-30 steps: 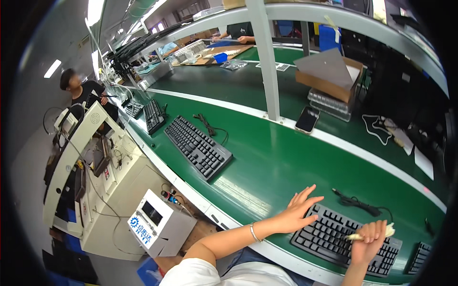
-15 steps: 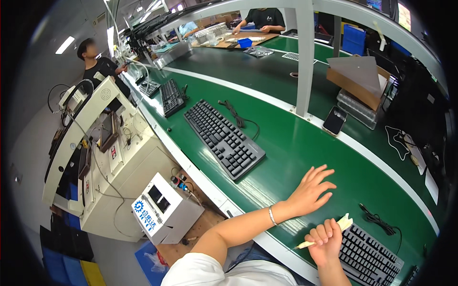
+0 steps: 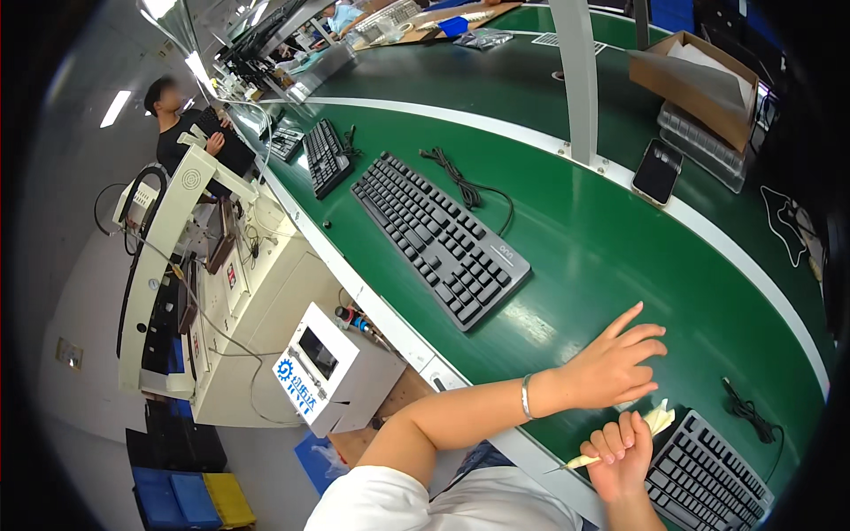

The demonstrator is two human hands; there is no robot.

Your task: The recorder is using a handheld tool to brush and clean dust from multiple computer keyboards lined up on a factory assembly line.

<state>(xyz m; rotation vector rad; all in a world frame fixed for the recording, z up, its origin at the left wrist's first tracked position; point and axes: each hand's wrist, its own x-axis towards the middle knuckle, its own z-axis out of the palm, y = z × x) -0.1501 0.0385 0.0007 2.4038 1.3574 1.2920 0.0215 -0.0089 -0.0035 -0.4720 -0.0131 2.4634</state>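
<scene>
My left hand (image 3: 613, 367), a metal bracelet (image 3: 527, 397) at its wrist, hovers over the green bench with fingers spread and nothing in them. Just below it, my right hand (image 3: 614, 455) is closed around a pale yellow tool (image 3: 660, 417) with a thin pointed metal tip; its wide, crumpled-looking end sticks out past the thumb. Beside the right hand lies a black keyboard (image 3: 708, 473), partly covered by my right forearm, its coiled cable (image 3: 748, 410) behind it. A second keyboard (image 3: 443, 243) rests on the bench ahead and left, apart from both hands.
Further keyboards (image 3: 326, 157) sit along the green bench (image 3: 567, 265). A phone (image 3: 658, 172) lies beside an upright post (image 3: 577, 80). A cardboard box (image 3: 699, 88) stands at the right. Left are a white box-shaped device (image 3: 341, 367), a cream machine (image 3: 257, 327) and a standing person (image 3: 190, 133).
The view has shifted, so the bench things appear displaced. My left hand has come closer to the right hand, which still grips the yellow tool. The person at far left now holds up a dark keyboard.
</scene>
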